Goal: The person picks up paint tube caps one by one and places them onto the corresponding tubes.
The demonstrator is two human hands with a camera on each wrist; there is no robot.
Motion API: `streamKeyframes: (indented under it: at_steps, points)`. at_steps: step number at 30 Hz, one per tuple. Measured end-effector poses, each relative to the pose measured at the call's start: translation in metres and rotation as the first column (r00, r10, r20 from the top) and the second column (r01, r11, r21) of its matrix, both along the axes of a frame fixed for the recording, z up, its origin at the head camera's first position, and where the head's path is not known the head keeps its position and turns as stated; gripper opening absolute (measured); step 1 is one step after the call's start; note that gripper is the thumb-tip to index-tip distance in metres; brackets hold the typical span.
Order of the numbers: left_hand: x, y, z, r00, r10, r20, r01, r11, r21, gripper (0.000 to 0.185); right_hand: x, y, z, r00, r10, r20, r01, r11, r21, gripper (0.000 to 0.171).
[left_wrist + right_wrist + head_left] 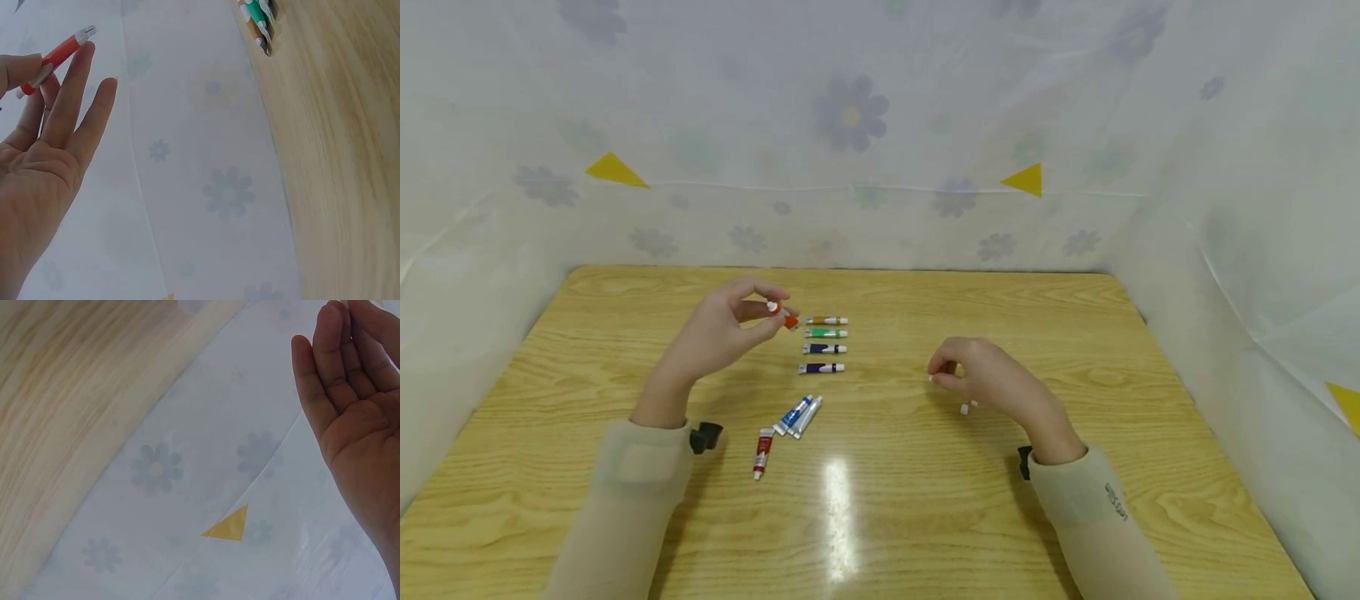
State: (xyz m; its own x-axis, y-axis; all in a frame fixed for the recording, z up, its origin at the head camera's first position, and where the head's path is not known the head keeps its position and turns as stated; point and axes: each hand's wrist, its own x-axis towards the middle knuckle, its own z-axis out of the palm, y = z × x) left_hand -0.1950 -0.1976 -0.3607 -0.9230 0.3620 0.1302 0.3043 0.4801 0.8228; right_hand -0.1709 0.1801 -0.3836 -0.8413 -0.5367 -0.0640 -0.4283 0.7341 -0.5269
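Nearest the camera were 2 pale sleeves (643, 462), with a black clip (706, 437) at each wrist, stretched over a wooden table (925, 517). The left hand (722, 329) pinched an orange-red tube (60, 53) by thumb and fingertips, closed no further than its slim body allowed; it was held above the table, just beside the row's far end. The right hand (992, 379) had its thumb and fingertips nearly together on a small white piece (931, 379), mostly hidden by them.

The orange-red tube could well have slipped or twisted, since only the fingertips bore it. A low sweep of the left hand might have nudged the row out of line. The white piece, so little of it showing, could have popped loose under a hard squeeze, and the right hand could have scattered the loose bits (965, 409) beneath it.

Counted, the row held 4 tubes: 1 ochre tube (827, 320), 1 green tube (826, 333) and 2 dark tubes (825, 349). Nearer lay 1 dark red tube (763, 452), 1 blue tube (793, 414) and 1 silver tube (808, 416); whether another hid between those last 2, I could not tell. With the held tube, at least 8 showed. Loose bits numbered 2.
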Motion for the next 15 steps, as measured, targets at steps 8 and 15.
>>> streamKeyframes:
  at_steps: [8, 15]
  points:
    - [0.002, 0.007, 0.001, 0.999, -0.012, 0.039, 0.01, 0.999, 0.045, 0.032, 0.0, -0.001, 0.0, 1.0, -0.008, -0.01, 0.008, 1.0, 0.004, 0.011]
    - [0.0, 0.012, -0.005, 0.996, -0.065, -0.053, 0.066, 0.998, 0.018, 0.032, -0.001, -0.001, -0.001, 1.0, 0.001, -0.021, -0.001, 1.0, 0.004, 0.011]
